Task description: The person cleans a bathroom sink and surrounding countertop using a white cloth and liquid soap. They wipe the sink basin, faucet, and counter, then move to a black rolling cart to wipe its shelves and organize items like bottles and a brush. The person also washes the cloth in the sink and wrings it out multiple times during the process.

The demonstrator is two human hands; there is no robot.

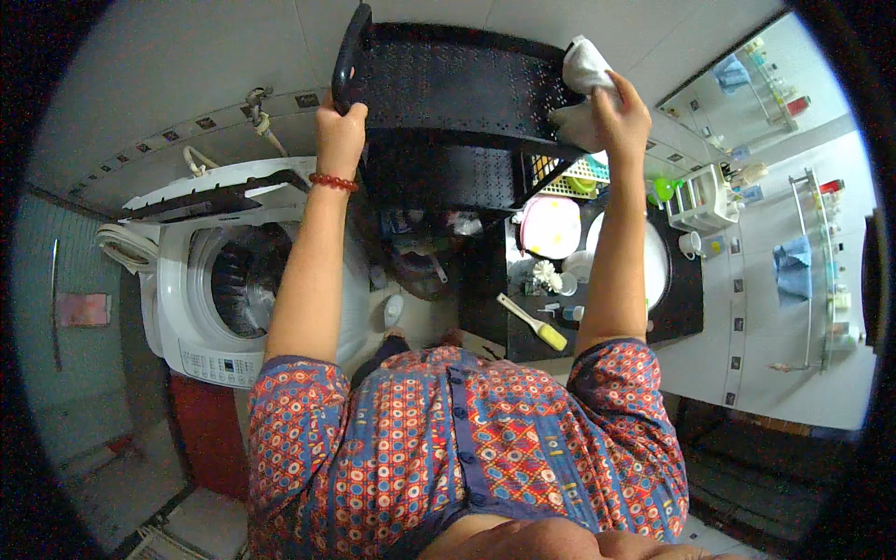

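Observation:
A black shelf rack [457, 84] with a perforated top tier and a raised rim stands in front of me, with a lower tier under it. My left hand [342, 135] is closed round the rim at its left end, just below the curved handle. At the far right corner, my right hand [623, 117] pinches a white cloth [586, 63]. The cloth drapes over the rack's right rim, and part of it hangs below my fingers. A red bead bracelet [333, 181] circles my left wrist.
To the left is a white top-loading washing machine [191, 317] with its lid up. On the right, a black counter [686, 289] bears a brush with yellow bristles [552, 336], a pink-rimmed item [551, 227] and a white drawer unit [707, 198]. A tap [260, 105] juts from the wall.

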